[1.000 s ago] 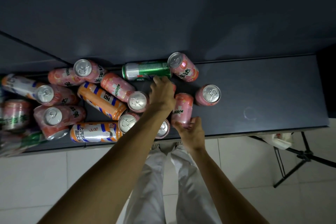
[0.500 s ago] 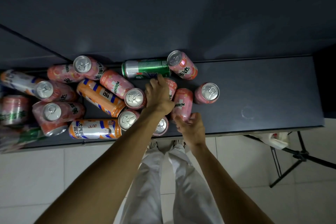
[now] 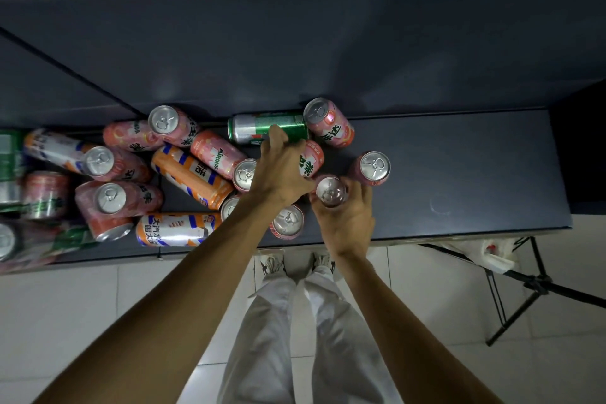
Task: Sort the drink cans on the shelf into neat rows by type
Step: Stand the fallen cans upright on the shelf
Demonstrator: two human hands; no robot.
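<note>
barely begun: my right hand grips an upright pink can beside another on the shelf, left hand curls over a lying one, the pile unsorted.

- Left hand: bare; no glove, ring or watch visible.
- Right hand: bare; wrist likewise unadorned.
- Both forearms uncovered along their whole visible length; no sleeve edge enters the frame.
- Trousers: light grey-white, loose cut, soft creases running down each leg.
- Shoes: pale, with dark lace or trim markings; only the toes show below the trouser hems.
</note>
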